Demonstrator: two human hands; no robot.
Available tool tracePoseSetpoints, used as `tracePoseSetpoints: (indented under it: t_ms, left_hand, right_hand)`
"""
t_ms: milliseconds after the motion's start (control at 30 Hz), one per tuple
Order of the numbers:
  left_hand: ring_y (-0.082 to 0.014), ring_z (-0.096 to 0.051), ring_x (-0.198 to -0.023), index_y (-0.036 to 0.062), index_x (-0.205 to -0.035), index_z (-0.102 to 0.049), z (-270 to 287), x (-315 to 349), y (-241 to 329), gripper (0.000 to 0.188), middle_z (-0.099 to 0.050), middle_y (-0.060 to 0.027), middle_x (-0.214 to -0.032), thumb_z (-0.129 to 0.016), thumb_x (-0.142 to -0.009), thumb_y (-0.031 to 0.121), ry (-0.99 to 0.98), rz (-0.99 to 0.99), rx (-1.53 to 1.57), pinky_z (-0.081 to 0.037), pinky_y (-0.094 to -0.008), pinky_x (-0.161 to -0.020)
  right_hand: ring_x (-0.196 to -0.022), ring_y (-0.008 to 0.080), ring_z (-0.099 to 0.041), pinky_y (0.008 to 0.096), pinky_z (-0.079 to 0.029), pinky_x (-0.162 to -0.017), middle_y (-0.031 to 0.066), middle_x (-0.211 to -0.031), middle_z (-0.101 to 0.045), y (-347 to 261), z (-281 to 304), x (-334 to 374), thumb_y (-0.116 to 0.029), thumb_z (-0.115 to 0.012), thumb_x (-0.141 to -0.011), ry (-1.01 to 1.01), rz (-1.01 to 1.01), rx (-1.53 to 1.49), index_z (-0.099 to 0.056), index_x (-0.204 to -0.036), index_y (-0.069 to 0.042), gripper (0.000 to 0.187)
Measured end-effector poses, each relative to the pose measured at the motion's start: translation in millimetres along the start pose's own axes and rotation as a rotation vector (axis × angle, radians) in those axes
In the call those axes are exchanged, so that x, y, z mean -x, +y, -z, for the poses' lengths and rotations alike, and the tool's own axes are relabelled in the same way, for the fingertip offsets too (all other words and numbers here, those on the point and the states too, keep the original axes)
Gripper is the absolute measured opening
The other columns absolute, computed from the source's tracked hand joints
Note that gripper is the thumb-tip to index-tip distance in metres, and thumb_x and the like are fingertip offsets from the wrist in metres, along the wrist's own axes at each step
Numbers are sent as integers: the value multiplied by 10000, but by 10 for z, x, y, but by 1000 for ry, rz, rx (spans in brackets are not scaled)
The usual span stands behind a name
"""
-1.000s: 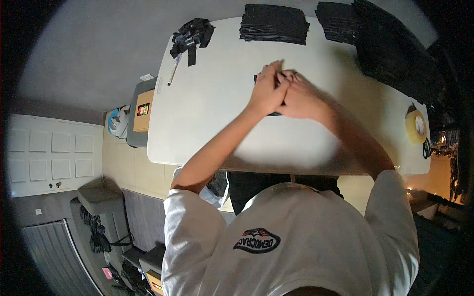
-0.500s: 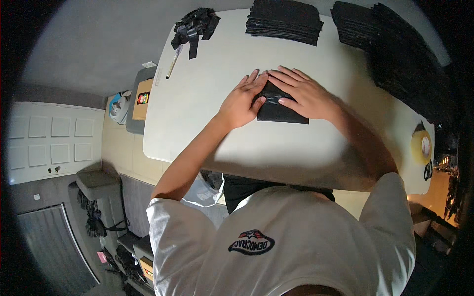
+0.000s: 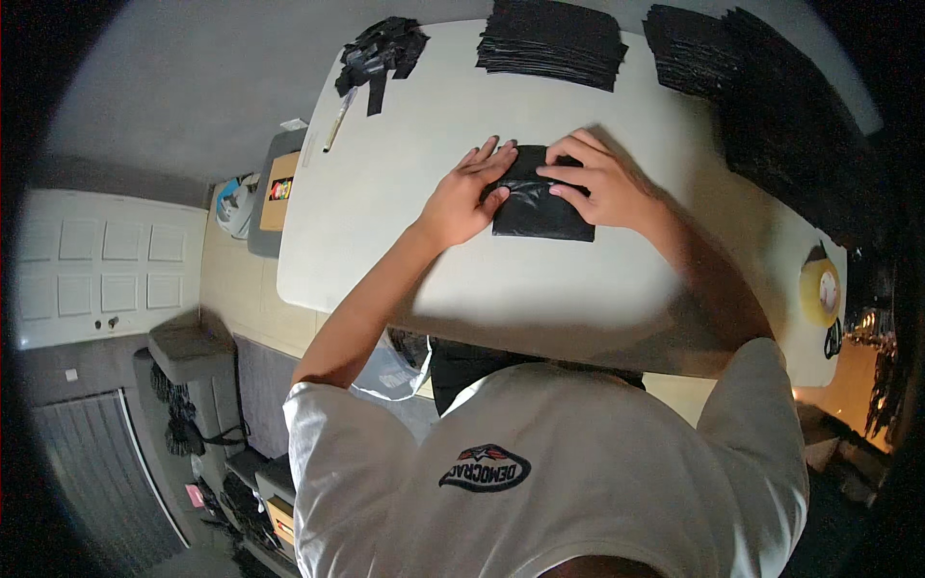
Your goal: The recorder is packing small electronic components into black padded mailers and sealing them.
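A flat, folded black plastic bag (image 3: pixel 544 226) lies on the white table (image 3: pixel 385 260) in front of me, with a glossy crease across its middle. My left hand (image 3: pixel 467 197) rests on its left edge, fingers stretched out and thumb on the crease. On the right side, my right hand (image 3: pixel 602 183) has bent fingers, with index finger and thumb closing on the plastic near the crease. The hand covers the bag's upper right corner.
Stacks of flat black plastic sheets stand along the far edge (image 3: pixel 554 43) and far right (image 3: pixel 790 116). A heap of black strips (image 3: pixel 381 53) and a pen (image 3: pixel 338 120) lie far left. A tape roll (image 3: pixel 821 291) and black scissors (image 3: pixel 833 339) sit at the right edge.
My right hand has gone from lying flat on the bag to curled fingers at its crease. The left hand has drawn slightly left, uncovering more of the bag's top.
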State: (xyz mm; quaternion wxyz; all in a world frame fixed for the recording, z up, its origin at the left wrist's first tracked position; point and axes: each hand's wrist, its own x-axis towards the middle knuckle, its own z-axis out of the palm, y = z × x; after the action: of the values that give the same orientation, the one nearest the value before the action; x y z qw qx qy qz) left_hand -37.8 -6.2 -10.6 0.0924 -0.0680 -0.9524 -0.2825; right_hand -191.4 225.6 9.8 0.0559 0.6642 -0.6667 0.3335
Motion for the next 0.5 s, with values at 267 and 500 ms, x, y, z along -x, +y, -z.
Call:
tracePoseSetpoints:
  t_ms: [267,500]
  left_hand:
    - [-339,-677,-1233,5,-1464,-560,772,297,661,473,-672,-220,-1368,-624,-1013,133,291,114,274,-516,-413,-1067]
    - [-218,-679,-747,-71,-1153,-669,544,2611,638,420,-707,-116,-857,-531,-1048,311,1529,334,666,-571,-366,-770]
  right_hand:
    - [-1052,259,-646,381,-520,-936,72,-1077,-705,167,-110,34,-53,-797,-831,-20,-127,-46,-799,-1071,-83,242]
    - [-1000,236,-636,346,-517,-868,66,-1023,-674,195,-241,-38,50,-750,-851,-27,-84,-150,-775,-1015,-41,189]
